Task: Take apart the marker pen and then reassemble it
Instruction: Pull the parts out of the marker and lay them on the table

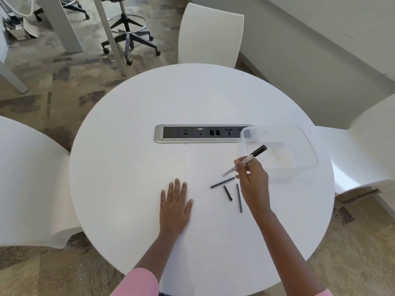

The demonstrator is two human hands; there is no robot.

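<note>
Sleeves (136,283), pink, at the near edge of the round white table (128,167). Left hand (175,205) flat on the top, palm down, fingers spread, gripping nothing; probably parked there as a brace, clear of the work.

Just right of it, three dark parts loose on the surface: one long rod (222,182) lying slantwise, a short piece (228,192) below it, a second rod (239,198) running near to far. Likely spare or removed marker internals, laid close by for easy reach; which, not determinable.

Right hand (253,180) closed on the marker (245,160), pinched between thumb and fingers around the white barrel, raised off the table. Black cap (259,151) seated, pointing up and away, over the near wall of the clear tub (307,142). Mid-barrel grip leaves both ends free, suited to pulling the cap with the other hand. Marker whole as seen, so disassembly judged not yet begun.

Beyond, socket strip (198,133) set into the table centre, its right end under the tub. White chair (210,35) at the far side.
</note>
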